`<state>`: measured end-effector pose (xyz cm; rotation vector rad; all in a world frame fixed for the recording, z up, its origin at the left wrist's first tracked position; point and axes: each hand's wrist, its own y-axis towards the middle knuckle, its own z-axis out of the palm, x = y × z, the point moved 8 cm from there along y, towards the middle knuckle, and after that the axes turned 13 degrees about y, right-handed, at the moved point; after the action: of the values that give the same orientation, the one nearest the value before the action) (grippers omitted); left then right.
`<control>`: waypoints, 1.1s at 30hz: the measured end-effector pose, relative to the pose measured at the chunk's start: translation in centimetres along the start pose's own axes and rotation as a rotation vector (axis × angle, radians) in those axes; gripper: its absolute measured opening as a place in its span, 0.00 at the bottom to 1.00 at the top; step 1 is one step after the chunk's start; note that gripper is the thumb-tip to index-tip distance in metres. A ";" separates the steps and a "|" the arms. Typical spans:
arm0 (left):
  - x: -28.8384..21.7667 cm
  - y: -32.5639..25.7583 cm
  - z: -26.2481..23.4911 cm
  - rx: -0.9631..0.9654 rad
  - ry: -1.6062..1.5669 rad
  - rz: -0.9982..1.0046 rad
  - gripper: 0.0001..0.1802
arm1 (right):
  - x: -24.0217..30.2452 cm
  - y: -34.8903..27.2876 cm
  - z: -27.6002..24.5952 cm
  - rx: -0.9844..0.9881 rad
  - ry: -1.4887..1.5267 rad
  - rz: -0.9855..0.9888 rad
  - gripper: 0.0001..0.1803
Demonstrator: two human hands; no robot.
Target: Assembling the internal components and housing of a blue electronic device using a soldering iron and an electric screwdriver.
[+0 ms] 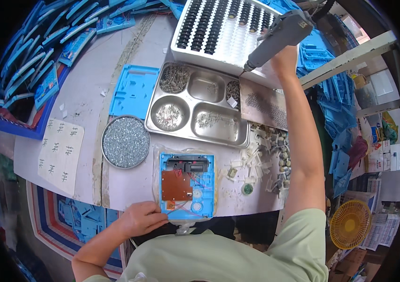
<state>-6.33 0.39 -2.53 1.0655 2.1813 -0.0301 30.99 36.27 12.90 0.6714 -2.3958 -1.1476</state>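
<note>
An electric screwdriver (282,35) with a grey body is gripped in my right hand (284,61), my arm stretched far forward. Its bit points down at the upper right edge of a steel compartment tray (195,139) with small screws in its hollows. Close to me lies a blue plastic housing (210,183) on a clear bag, with a brown circuit board (176,185), a black mechanism (188,164) and thin red wires inside. Beside its lower left corner rests my left hand (141,218), fingers loosely extended, fingertips at the edge and not wrapped round anything.
A round dish (126,142) of small metal pieces stands left of the housing, below a blue panel (131,89). Behind the tray is a white foam box (228,58) of black parts. White plastic pieces (251,164) lie right. Blue housings (44,66) crowd the far left.
</note>
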 end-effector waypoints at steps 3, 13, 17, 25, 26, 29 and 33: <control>-0.1 0.1 0.0 -0.014 -0.005 -0.046 0.10 | -3.6 1.4 3.6 -0.076 0.100 0.061 0.12; 0.1 -0.7 -0.1 -0.022 0.011 -0.146 0.11 | -2.6 -0.2 -3.6 -0.183 0.279 0.261 0.12; 0.2 0.2 0.3 -0.053 -0.052 -0.095 0.15 | 15.5 -10.6 -11.2 0.287 0.750 0.529 0.10; 0.2 -0.3 0.2 -0.036 -0.030 -0.134 0.13 | 30.8 -23.5 -4.2 0.705 0.741 0.086 0.11; 0.2 -0.4 0.2 -0.036 -0.026 -0.134 0.14 | 31.1 -23.7 -4.3 0.692 0.738 0.076 0.12; 0.2 -0.5 0.1 -0.049 -0.021 -0.137 0.15 | 31.6 -23.9 -4.6 0.654 0.729 0.038 0.14; 0.0 -0.2 0.3 -0.068 -0.032 -0.137 0.13 | 31.5 -25.0 -4.7 0.598 0.743 0.013 0.16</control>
<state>-6.32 0.17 -2.82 0.8710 2.2073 -0.0346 14.36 1.63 0.22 1.0345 -2.0312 -0.0781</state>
